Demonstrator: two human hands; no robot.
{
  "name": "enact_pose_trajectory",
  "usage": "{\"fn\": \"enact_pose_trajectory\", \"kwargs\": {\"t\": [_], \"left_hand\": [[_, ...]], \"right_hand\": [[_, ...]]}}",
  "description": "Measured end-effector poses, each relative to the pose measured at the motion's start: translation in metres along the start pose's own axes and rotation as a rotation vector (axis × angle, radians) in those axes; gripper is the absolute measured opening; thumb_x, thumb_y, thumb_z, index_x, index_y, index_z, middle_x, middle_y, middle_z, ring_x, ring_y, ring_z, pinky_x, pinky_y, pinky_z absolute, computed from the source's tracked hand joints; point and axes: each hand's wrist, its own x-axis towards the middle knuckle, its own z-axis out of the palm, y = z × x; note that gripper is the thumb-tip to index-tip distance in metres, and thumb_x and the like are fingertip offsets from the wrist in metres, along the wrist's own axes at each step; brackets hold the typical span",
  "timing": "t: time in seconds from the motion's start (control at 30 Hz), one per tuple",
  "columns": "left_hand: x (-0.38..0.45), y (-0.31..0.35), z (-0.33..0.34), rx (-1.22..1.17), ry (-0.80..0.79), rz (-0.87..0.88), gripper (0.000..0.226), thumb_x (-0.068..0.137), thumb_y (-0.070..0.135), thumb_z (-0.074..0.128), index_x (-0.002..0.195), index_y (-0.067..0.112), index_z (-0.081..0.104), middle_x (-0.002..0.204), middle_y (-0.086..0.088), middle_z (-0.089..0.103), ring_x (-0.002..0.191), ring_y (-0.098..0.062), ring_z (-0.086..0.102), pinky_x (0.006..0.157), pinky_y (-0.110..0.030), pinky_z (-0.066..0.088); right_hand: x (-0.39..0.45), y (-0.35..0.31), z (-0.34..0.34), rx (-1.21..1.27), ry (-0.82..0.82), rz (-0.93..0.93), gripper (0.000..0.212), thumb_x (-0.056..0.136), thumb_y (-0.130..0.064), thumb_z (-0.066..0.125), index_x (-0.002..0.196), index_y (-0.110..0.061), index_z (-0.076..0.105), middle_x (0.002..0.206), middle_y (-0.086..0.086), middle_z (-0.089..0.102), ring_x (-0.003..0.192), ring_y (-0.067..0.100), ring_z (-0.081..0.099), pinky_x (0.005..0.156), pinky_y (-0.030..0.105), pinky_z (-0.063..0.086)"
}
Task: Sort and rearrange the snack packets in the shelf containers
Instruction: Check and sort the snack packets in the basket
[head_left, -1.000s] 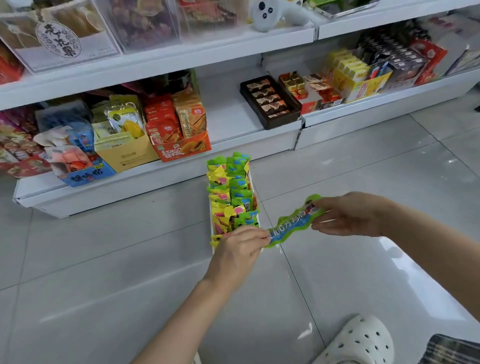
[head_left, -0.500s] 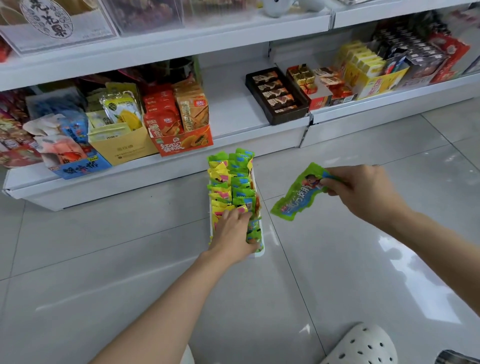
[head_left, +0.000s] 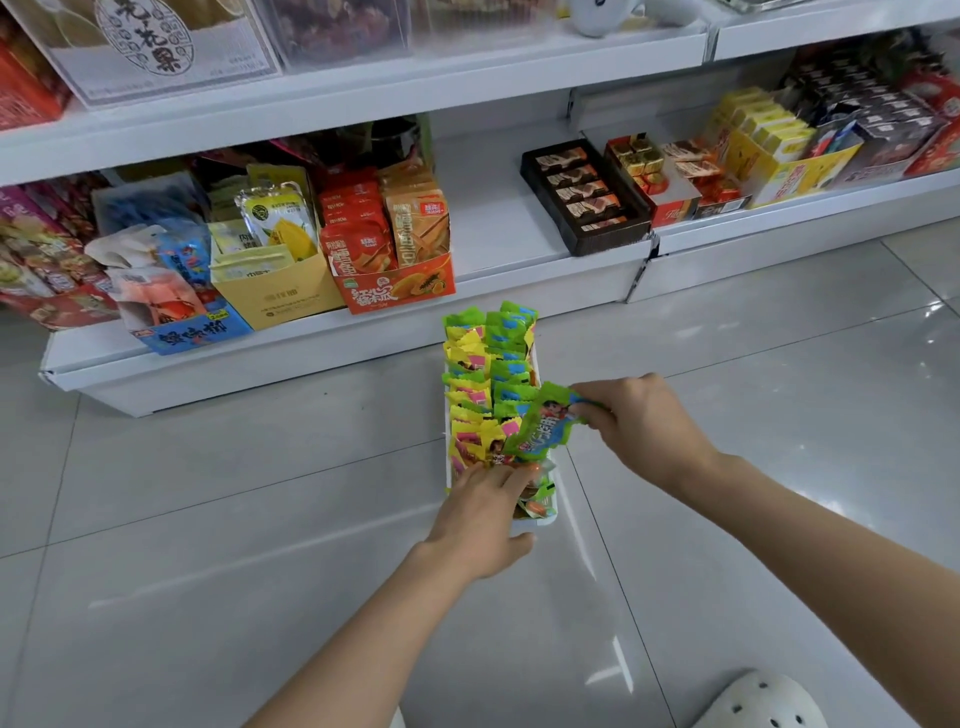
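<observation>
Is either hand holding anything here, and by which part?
The right hand pinches a green snack packet by its upper right edge, over the white tray. The left hand rests on the tray's packets; no grip shows.

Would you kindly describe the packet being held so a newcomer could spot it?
On the floor before the bottom shelf stands a narrow white tray of green and yellow packets. Over its near end, the right hand pinches a green packet, the only one lifted above the rows.
</observation>
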Motion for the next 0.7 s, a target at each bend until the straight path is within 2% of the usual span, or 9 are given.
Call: {"fn": "enact_pose_trajectory", "kwargs": {"t": [0.07, 0.13, 0.2, 0.33, 0.43, 0.53, 0.63, 0.7], "left_hand": [[0.002, 0.0, 0.0, 0.006, 0.001, 0.003, 0.074, 0.084, 0.041, 0.064, 0.149, 0.032, 0.03, 0.135, 0.001, 0.05, 0.123, -0.025, 0.044, 0.109, -0.031, 0.028], [0.003, -0.001, 0.0, -0.004, -0.003, -0.004, 0.074, 0.084, 0.041, 0.064, 0.149, 0.032, 0.029, 0.135, 0.0, 0.049, 0.123, -0.024, 0.044, 0.11, -0.031, 0.028], [0.002, -0.002, -0.001, -0.018, -0.014, -0.012, 0.075, 0.084, 0.041, 0.064, 0.15, 0.031, 0.029, 0.137, 0.001, 0.047, 0.124, -0.024, 0.043, 0.111, -0.03, 0.027], [0.001, -0.006, -0.006, -0.055, -0.012, -0.013, 0.076, 0.085, 0.041, 0.064, 0.15, 0.029, 0.027, 0.141, 0.003, 0.044, 0.127, -0.022, 0.042, 0.11, -0.03, 0.028], [0.002, -0.01, -0.01, -0.041, -0.016, 0.006, 0.072, 0.086, 0.043, 0.063, 0.149, 0.029, 0.031, 0.14, 0.004, 0.044, 0.127, -0.02, 0.042, 0.109, -0.03, 0.029], [0.004, -0.015, -0.012, -0.047, -0.027, 0.012, 0.067, 0.086, 0.044, 0.062, 0.146, 0.028, 0.036, 0.136, 0.005, 0.048, 0.126, -0.019, 0.044, 0.107, -0.031, 0.033], [0.009, -0.018, -0.017, -0.087, -0.029, -0.032, 0.058, 0.09, 0.044, 0.06, 0.142, 0.023, 0.046, 0.134, 0.003, 0.053, 0.124, -0.019, 0.047, 0.102, -0.033, 0.04], [0.012, -0.019, -0.021, -0.09, -0.035, -0.045, 0.053, 0.092, 0.043, 0.058, 0.14, 0.021, 0.05, 0.13, 0.002, 0.056, 0.121, -0.019, 0.05, 0.099, -0.034, 0.043]], "right_hand": [[0.006, 0.001, 0.016, -0.031, -0.037, -0.004, 0.02, 0.095, -0.016, 0.058, 0.078, -0.008, 0.064, 0.056, 0.006, 0.047, 0.056, 0.03, 0.035, 0.053, 0.033, 0.031], [0.011, 0.004, 0.031, -0.078, -0.101, 0.021, 0.019, 0.098, -0.019, 0.055, 0.088, -0.008, 0.067, 0.063, 0.013, 0.058, 0.061, 0.034, 0.043, 0.057, 0.038, 0.042], [0.016, 0.008, 0.04, -0.123, -0.161, 0.053, 0.02, 0.099, -0.022, 0.054, 0.095, -0.008, 0.069, 0.074, 0.017, 0.065, 0.069, 0.037, 0.05, 0.063, 0.042, 0.047], [0.025, 0.013, 0.04, -0.19, -0.092, 0.036, 0.02, 0.099, -0.02, 0.052, 0.094, -0.01, 0.068, 0.07, 0.015, 0.064, 0.063, 0.033, 0.044, 0.057, 0.038, 0.042], [0.022, 0.016, 0.05, -0.3, -0.204, 0.054, 0.017, 0.1, -0.021, 0.051, 0.102, -0.018, 0.067, 0.081, 0.011, 0.066, 0.071, 0.032, 0.049, 0.059, 0.031, 0.034], [0.016, 0.008, 0.073, -0.364, -0.303, 0.108, 0.015, 0.1, -0.022, 0.05, 0.108, -0.025, 0.063, 0.091, 0.009, 0.063, 0.081, 0.031, 0.056, 0.062, 0.031, 0.036], [0.018, 0.005, 0.082, -0.426, -0.361, 0.13, 0.014, 0.1, -0.026, 0.05, 0.104, -0.02, 0.062, 0.101, 0.009, 0.064, 0.087, 0.029, 0.059, 0.063, 0.03, 0.036], [0.024, 0.009, 0.077, -0.432, -0.391, 0.177, 0.02, 0.1, -0.029, 0.052, 0.109, -0.015, 0.063, 0.107, 0.01, 0.063, 0.097, 0.029, 0.061, 0.066, 0.03, 0.04]]}}
